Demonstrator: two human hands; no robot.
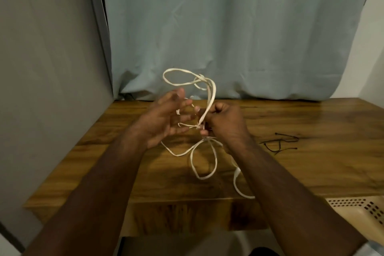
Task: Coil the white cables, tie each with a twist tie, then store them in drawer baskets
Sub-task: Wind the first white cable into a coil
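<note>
Both forearms reach out over the tabletop (291, 172). The right hand (222, 119) is fisted, knuckles up — gripping the white cable (209, 102). The left hand (166, 118) is spread, palm inward — fingers among its loops.

Both your forearms reach forward, your left hand (166, 118) held open with fingers spread, your right hand (223, 122) curled in a closed grip, knuckles up.

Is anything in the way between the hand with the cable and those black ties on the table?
Nothing visible. The right hand grips the white cable, and only bare wooden table lies between it and the black twist ties.
</note>
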